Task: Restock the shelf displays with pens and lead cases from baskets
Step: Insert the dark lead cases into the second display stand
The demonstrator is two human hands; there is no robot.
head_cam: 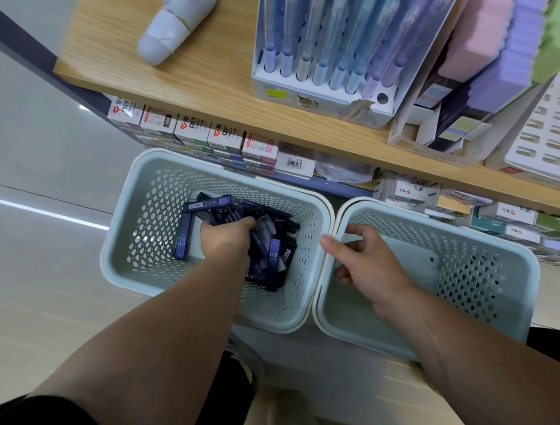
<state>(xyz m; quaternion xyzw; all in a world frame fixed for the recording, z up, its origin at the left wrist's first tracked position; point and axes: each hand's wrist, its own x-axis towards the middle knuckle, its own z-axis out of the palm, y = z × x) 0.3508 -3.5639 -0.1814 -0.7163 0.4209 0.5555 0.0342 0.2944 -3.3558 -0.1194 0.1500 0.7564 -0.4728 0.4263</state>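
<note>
Two pale blue perforated baskets are seen side by side on the floor, their rims touching, below a wooden shelf (198, 81). In the left basket (124, 257) a loose heap of dark lead cases (273, 255) is held (the marking "HB 0.5" can be read on two of them). The left hand (226, 238) is plunged into this heap, its fingers curled round several cases. The right hand (368, 263) is held over the right basket (519, 264), nothing being gripped; its fingers are loosely bent and its thumb is stretched toward the meeting rims. On the shelf a pen display box (324, 98) is stood, filled with a row of pastel pens (321, 48). A white handheld device (176, 19) is laid to its left, and stacks of pink, purple and green sticky notes (486, 44) are set to its right. Small boxed goods (194, 131) are ranged on the lower shelf behind the baskets.
</note>
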